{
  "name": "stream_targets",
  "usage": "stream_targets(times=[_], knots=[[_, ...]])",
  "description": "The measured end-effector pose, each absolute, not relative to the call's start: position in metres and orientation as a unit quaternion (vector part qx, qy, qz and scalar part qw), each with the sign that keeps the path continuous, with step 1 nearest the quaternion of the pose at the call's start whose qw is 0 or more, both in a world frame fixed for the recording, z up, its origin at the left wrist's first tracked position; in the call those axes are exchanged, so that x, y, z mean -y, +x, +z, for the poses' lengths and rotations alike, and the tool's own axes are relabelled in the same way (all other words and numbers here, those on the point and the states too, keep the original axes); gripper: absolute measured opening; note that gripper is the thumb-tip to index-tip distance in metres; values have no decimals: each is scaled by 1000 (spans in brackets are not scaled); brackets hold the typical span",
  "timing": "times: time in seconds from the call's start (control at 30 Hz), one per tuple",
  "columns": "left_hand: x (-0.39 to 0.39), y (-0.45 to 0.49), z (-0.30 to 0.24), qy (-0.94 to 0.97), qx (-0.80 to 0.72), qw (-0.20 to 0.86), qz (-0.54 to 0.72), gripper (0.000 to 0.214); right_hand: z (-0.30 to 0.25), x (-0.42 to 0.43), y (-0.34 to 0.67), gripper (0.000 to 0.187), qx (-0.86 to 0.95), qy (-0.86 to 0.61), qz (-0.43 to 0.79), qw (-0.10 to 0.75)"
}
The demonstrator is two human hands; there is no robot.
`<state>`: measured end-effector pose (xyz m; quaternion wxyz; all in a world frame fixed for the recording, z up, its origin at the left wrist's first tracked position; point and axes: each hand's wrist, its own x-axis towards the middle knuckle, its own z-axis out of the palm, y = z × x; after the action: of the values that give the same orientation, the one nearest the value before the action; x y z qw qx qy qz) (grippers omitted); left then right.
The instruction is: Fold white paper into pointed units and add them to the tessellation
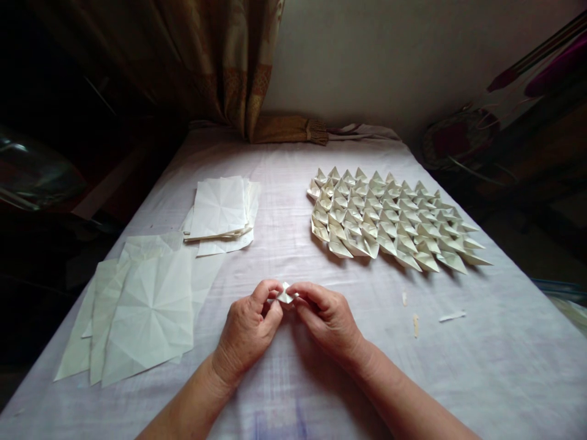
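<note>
Between my two hands is a small folded white paper piece [285,294], pointed at the top and partly hidden by fingers. My left hand [250,327] pinches its left side with thumb and forefinger. On the other side, my right hand [328,318] is closed on the same piece with thumb and fingertips. Beyond my right hand, many folded paper boats [385,214] stand in close rows. Creased paper sheets [153,311] lie fanned out to the left of my left hand, and a neater stack of creased sheets [219,208] sits farther back.
A pale cloth [279,232] covers the table. Paper scraps [452,316] lie at the right, near the boats. A patterned curtain [243,67] hangs at the back, with a brown fringed cloth [293,129] along the far edge against the wall.
</note>
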<state>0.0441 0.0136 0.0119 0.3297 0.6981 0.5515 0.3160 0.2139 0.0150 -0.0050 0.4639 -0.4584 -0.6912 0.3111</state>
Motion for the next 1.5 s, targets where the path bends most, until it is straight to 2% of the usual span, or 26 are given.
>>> stream_targets(times=[0.13,0.4,0.7,0.87,1.2,1.3,1.43,1.5], knots=[[-14,42,6,703,-545,311,336,23,-9,-15,215,25,694,-444,303,478],[-14,40,3,674,-549,355,344,21,-9,-15,216,27,698,-432,304,484],[-17,39,16,683,-558,383,273,22,-6,-15,216,23,701,-443,291,477],[-17,39,22,655,-553,438,272,6,-8,-15,215,25,702,-450,279,477],[-21,40,13,558,-596,500,287,22,-8,-14,212,25,728,-443,241,465],[-21,41,13,549,-601,504,288,24,-4,-13,211,24,726,-453,256,449],[-21,41,14,555,-605,494,285,24,3,-12,211,11,680,-507,324,418],[-20,41,14,566,-604,483,285,23,5,-13,211,10,663,-523,349,406]])
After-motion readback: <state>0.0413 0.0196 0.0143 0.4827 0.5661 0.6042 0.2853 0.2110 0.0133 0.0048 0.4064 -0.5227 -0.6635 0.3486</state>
